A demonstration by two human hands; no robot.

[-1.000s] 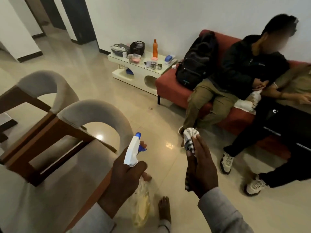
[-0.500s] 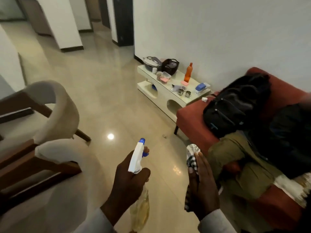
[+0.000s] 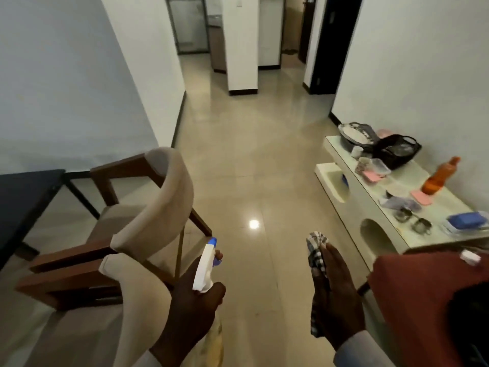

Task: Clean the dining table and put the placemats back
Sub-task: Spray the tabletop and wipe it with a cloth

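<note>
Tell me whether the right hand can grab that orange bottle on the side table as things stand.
Probably not: the right hand already holds the checked cloth, and the orange bottle stands well ahead on the side table.

The spray bottle (image 3: 205, 271) had a white head with a blue nozzle and trigger, and a clear body of yellowish liquid hanging below the left hand (image 3: 190, 313) that gripped its neck. The checked cloth (image 3: 317, 250) was bunched against the right hand (image 3: 336, 300), its end trailing down. A dark table (image 3: 23, 197) stood at far left.
</note>
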